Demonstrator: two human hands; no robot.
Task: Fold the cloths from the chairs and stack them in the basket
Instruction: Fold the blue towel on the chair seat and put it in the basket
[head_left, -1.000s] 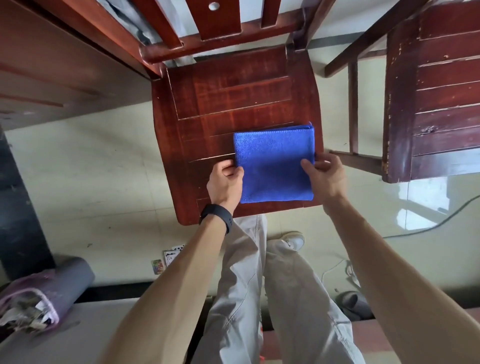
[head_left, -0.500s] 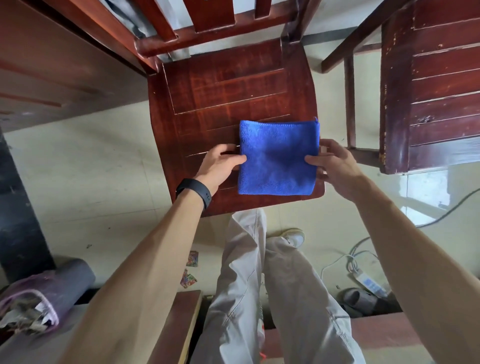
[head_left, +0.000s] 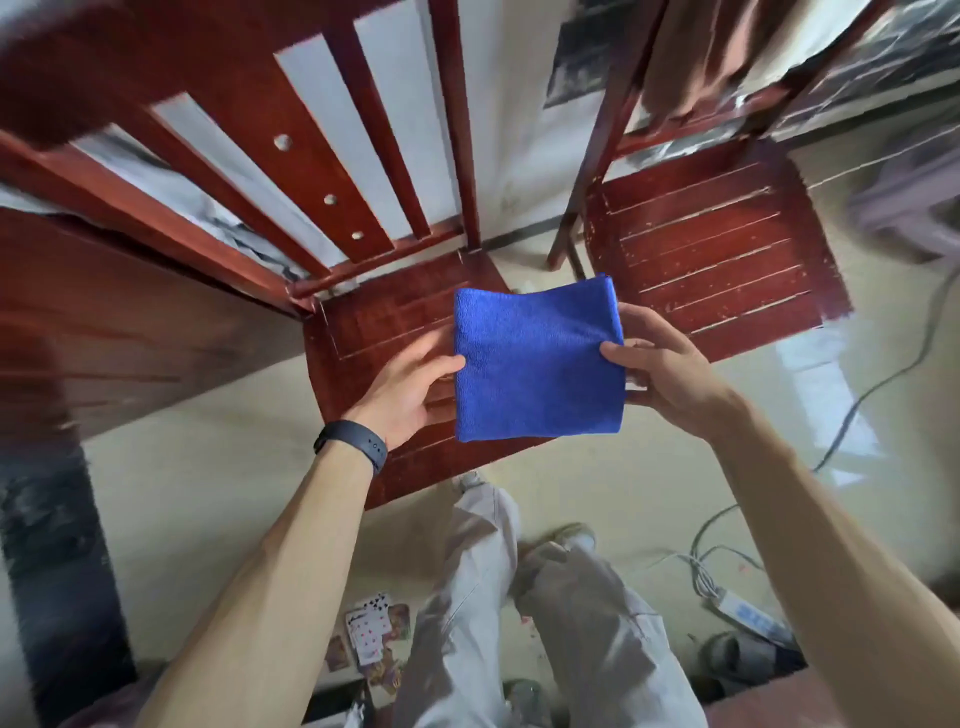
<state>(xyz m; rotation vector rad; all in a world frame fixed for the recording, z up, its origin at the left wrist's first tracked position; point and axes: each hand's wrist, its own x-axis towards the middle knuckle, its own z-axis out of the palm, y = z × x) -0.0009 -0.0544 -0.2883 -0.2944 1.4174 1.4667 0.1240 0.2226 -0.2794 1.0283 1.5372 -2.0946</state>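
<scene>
a pale glossy floor (head_left: 208, 467) runs under two dark red slatted wooden chairs, the nearer chair (head_left: 374, 322) in front of you and the second chair (head_left: 711, 249) to its right. scattered playing cards (head_left: 371, 629) and a white power strip (head_left: 748, 616) lie on the floor by your legs. the bright blue folded cloth (head_left: 537, 364), a soft square with a slightly wavy top edge, hangs in the air above the nearer chair's seat. your left grip (head_left: 410, 387) pinches its left edge and your right grip (head_left: 660, 369) pinches its right edge.
</scene>
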